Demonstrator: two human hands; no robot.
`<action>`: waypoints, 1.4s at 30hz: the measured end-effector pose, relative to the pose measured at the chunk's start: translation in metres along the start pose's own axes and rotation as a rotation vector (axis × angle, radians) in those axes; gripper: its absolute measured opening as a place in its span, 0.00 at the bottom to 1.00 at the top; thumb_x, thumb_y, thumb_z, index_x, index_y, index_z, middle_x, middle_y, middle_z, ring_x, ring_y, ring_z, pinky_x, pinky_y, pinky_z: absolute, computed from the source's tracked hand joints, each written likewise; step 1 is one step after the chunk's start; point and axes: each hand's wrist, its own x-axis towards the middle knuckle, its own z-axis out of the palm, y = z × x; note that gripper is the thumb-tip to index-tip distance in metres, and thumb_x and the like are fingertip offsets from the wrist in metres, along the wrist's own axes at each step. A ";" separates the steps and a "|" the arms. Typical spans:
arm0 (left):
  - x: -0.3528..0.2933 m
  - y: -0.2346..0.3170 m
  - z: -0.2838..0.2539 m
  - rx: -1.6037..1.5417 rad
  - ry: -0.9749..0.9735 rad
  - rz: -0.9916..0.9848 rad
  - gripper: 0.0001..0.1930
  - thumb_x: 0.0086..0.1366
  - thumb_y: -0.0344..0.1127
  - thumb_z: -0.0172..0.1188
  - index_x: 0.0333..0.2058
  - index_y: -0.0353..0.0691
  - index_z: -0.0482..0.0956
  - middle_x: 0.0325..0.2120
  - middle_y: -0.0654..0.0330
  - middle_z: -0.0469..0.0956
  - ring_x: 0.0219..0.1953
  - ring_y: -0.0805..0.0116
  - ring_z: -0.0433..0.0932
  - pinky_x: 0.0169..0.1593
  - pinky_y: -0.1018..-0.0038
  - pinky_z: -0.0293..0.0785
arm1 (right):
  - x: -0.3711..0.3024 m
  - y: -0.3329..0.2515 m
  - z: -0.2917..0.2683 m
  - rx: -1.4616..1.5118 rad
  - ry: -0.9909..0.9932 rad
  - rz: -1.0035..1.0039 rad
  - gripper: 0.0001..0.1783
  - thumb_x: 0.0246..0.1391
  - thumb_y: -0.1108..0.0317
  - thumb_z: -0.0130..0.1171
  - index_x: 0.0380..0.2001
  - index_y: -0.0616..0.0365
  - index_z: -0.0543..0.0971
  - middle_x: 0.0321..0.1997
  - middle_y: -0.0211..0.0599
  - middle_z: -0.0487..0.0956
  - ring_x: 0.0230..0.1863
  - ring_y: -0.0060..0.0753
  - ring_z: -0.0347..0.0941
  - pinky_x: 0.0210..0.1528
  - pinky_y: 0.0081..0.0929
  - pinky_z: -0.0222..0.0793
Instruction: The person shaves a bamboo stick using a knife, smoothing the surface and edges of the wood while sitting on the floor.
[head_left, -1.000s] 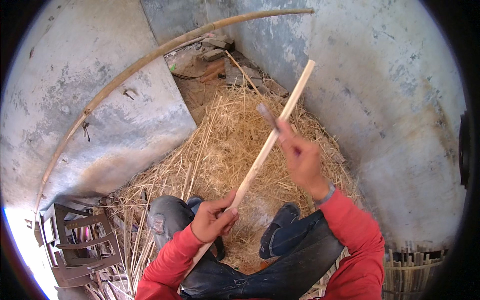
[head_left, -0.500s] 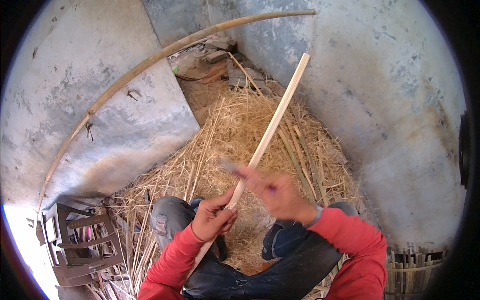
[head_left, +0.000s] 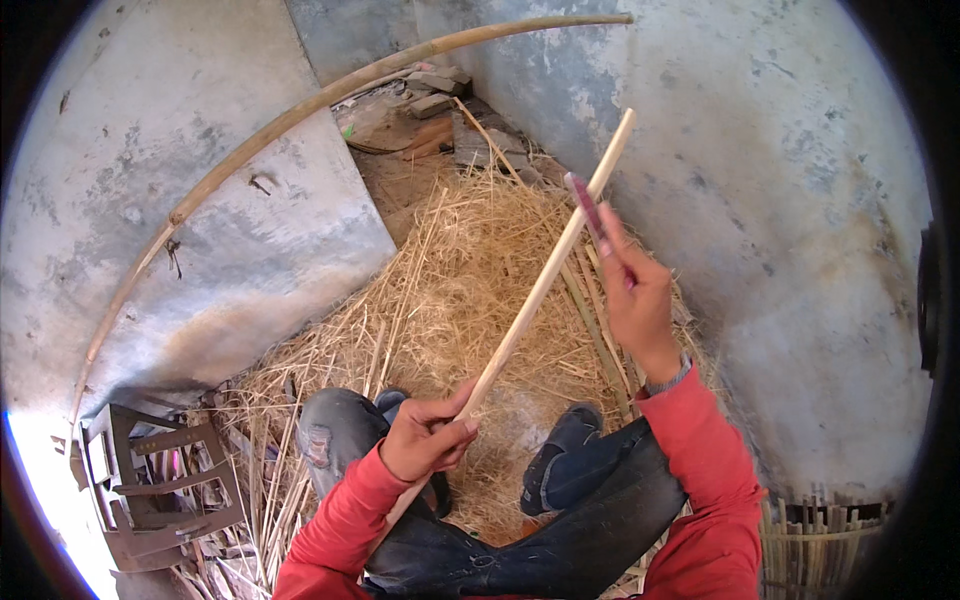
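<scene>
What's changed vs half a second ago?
The right grip, holding a flat tool, moved away from the left grip, up along the pale stick toward its far end, which now sits slightly further right. Nothing newly gripped or released. Unchanged: left grip on the stick, straw pile, curved pole.

A: Hands?
B: Two bare: one left hand (head_left: 425,442), one right hand (head_left: 643,308).
A: Workpieces and tools?
B: One long, straight, pale wooden strip (head_left: 535,295). One slim reddish knife-like tool (head_left: 587,208).
A: Clothing?
B: Two red long sleeves (head_left: 335,530), two dark trouser legs (head_left: 595,510), one grey wristband (head_left: 668,380).
A: Surroundings?
B: One long, curved, tan bamboo pole (head_left: 270,132). One brown openwork frame (head_left: 140,548). One heap of straw-coloured shavings (head_left: 470,270).
A: Grey brick-like blocks (head_left: 430,106)?
B: Several; overlapping and small, exact count unclear.
</scene>
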 end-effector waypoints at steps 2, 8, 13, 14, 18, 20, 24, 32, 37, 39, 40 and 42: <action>0.000 0.001 0.005 -0.051 -0.066 -0.033 0.28 0.70 0.23 0.55 0.68 0.49 0.69 0.19 0.68 0.66 0.16 0.80 0.60 0.19 0.79 0.56 | 0.013 0.008 -0.011 -0.042 0.104 -0.041 0.22 0.69 0.71 0.53 0.65 0.58 0.73 0.36 0.30 0.82 0.30 0.13 0.66 0.35 0.15 0.65; -0.003 0.005 0.004 -0.198 -0.135 -0.078 0.26 0.74 0.23 0.51 0.68 0.51 0.68 0.17 0.70 0.59 0.16 0.81 0.54 0.19 0.78 0.52 | 0.001 0.008 -0.002 0.102 0.076 0.098 0.23 0.69 0.72 0.53 0.65 0.57 0.72 0.38 0.21 0.79 0.33 0.11 0.63 0.35 0.14 0.64; -0.004 0.004 0.000 -0.234 -0.163 -0.072 0.27 0.74 0.22 0.49 0.68 0.52 0.68 0.17 0.70 0.58 0.15 0.81 0.54 0.19 0.78 0.50 | -0.003 0.010 -0.003 0.197 0.049 0.125 0.23 0.68 0.72 0.54 0.66 0.56 0.72 0.32 0.18 0.74 0.31 0.09 0.60 0.32 0.14 0.60; -0.004 0.003 -0.001 -0.246 -0.164 -0.090 0.27 0.74 0.22 0.49 0.68 0.52 0.68 0.17 0.70 0.58 0.15 0.81 0.54 0.19 0.78 0.50 | -0.003 0.012 -0.004 0.211 0.040 0.123 0.23 0.68 0.72 0.54 0.66 0.56 0.72 0.31 0.17 0.73 0.30 0.09 0.59 0.31 0.14 0.59; -0.004 0.003 -0.004 -0.273 -0.160 -0.120 0.27 0.74 0.22 0.50 0.68 0.52 0.68 0.18 0.70 0.60 0.15 0.81 0.54 0.18 0.78 0.50 | 0.008 0.013 -0.023 0.125 -0.003 0.102 0.23 0.68 0.72 0.54 0.66 0.55 0.73 0.29 0.16 0.71 0.28 0.09 0.56 0.29 0.15 0.55; -0.002 0.003 0.001 -0.259 -0.166 -0.153 0.27 0.73 0.22 0.50 0.68 0.52 0.68 0.18 0.69 0.60 0.15 0.81 0.55 0.18 0.78 0.50 | 0.017 0.018 -0.030 0.139 0.010 0.142 0.23 0.68 0.72 0.54 0.65 0.55 0.73 0.30 0.18 0.73 0.28 0.09 0.57 0.30 0.15 0.57; 0.001 0.001 -0.001 -0.263 -0.174 -0.173 0.27 0.73 0.23 0.51 0.68 0.51 0.68 0.19 0.69 0.61 0.16 0.81 0.55 0.19 0.78 0.51 | 0.012 0.013 -0.020 0.201 -0.027 0.231 0.22 0.68 0.71 0.54 0.64 0.58 0.74 0.32 0.22 0.77 0.31 0.12 0.65 0.34 0.18 0.65; -0.003 -0.004 -0.005 -0.220 -0.152 -0.175 0.26 0.72 0.24 0.53 0.66 0.52 0.70 0.18 0.70 0.58 0.15 0.80 0.55 0.18 0.78 0.50 | 0.016 0.024 -0.024 0.125 -0.130 0.163 0.21 0.70 0.68 0.53 0.64 0.55 0.75 0.21 0.14 0.65 0.20 0.08 0.57 0.22 0.16 0.54; 0.001 0.001 -0.008 -0.246 -0.074 -0.159 0.27 0.73 0.23 0.51 0.68 0.52 0.67 0.18 0.69 0.60 0.15 0.81 0.54 0.18 0.78 0.50 | -0.011 0.010 0.010 0.167 -0.356 -0.049 0.21 0.70 0.67 0.53 0.63 0.58 0.75 0.22 0.14 0.65 0.22 0.09 0.57 0.24 0.18 0.54; 0.002 0.000 -0.014 -0.292 -0.088 -0.131 0.27 0.73 0.24 0.51 0.68 0.52 0.67 0.18 0.69 0.60 0.15 0.81 0.53 0.18 0.78 0.51 | -0.005 -0.008 0.008 0.136 -0.363 0.004 0.20 0.70 0.67 0.53 0.62 0.58 0.76 0.24 0.17 0.71 0.24 0.09 0.59 0.26 0.18 0.58; 0.002 0.000 -0.011 -0.268 -0.105 -0.133 0.27 0.73 0.24 0.52 0.68 0.52 0.68 0.18 0.69 0.59 0.15 0.81 0.54 0.18 0.78 0.50 | 0.003 -0.009 0.004 0.121 -0.304 0.053 0.20 0.70 0.67 0.53 0.62 0.59 0.77 0.27 0.20 0.75 0.25 0.10 0.61 0.28 0.18 0.60; 0.003 0.001 0.000 -0.223 -0.147 -0.132 0.26 0.72 0.25 0.53 0.67 0.52 0.69 0.18 0.70 0.57 0.14 0.80 0.54 0.17 0.78 0.49 | 0.020 0.001 -0.008 0.106 -0.160 0.126 0.19 0.70 0.68 0.53 0.60 0.60 0.77 0.35 0.29 0.83 0.28 0.11 0.65 0.32 0.19 0.66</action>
